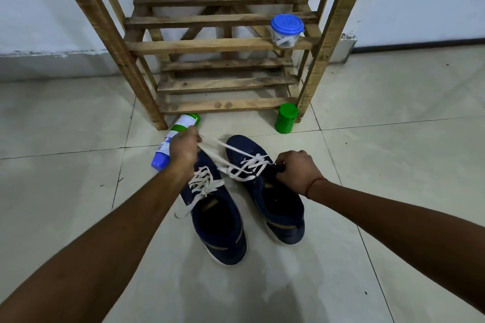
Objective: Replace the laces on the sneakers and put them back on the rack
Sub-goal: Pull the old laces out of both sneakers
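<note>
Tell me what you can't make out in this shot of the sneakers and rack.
Head view:
Ends of the lace: hidden inside the left hand.
Fingertips of the right hand: behind its knuckles at the sneaker.
Label of the bottle: print too small, left hand covers part.
Contents of the jar: too small.
Top of the rack: cut off by upper edge.

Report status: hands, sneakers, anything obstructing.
Left hand pulling lace taut; right hand gripping right sneaker. Left sneaker laced, untied. Spray can lying beside left hand.
</note>
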